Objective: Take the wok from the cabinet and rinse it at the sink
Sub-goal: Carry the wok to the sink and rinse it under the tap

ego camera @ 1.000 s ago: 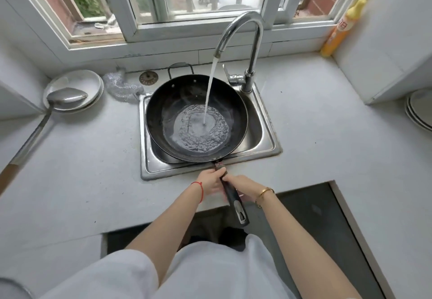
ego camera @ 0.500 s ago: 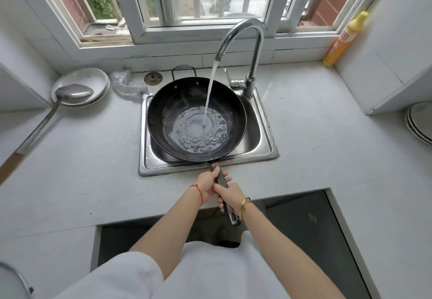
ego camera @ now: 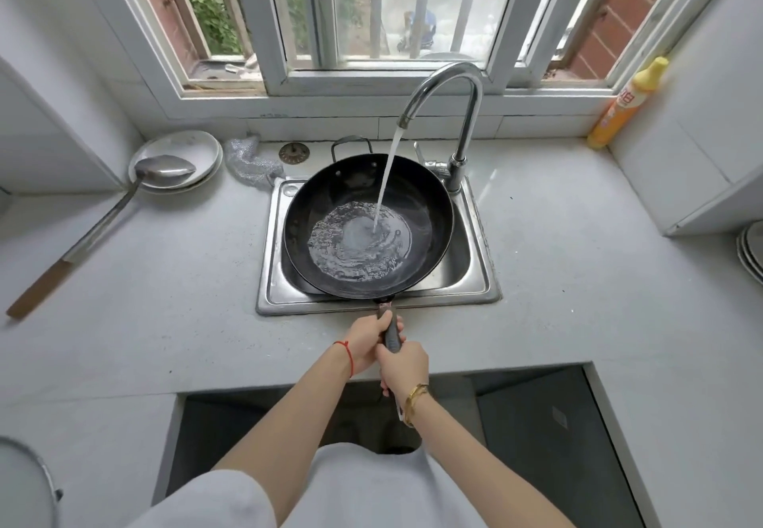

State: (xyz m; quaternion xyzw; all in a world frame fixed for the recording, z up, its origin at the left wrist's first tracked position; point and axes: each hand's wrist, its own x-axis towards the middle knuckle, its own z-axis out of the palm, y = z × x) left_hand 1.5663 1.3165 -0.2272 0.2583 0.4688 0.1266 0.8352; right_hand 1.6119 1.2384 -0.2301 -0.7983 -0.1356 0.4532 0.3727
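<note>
Both hands grip the wok's long dark handle (ego camera: 391, 331) over the counter's front edge. The left hand (ego camera: 365, 344) wraps it nearer the pan, fingers curled round from the left; the right hand (ego camera: 402, 366) clasps it just behind, touching the left, fingers closed round the grip so that the handle's rear end shows below the wrist. Straight ahead of the fingers the black wok (ego camera: 367, 226) sits over the steel sink (ego camera: 475, 280), its bowl covering most of the basin. Beyond it, the faucet (ego camera: 454, 114) pours a stream into the pan, where water pools at the bottom. Far left of the hands, a ladle (ego camera: 103, 222) lies across the counter, its bowl on stacked plates (ego camera: 181, 152).
</note>
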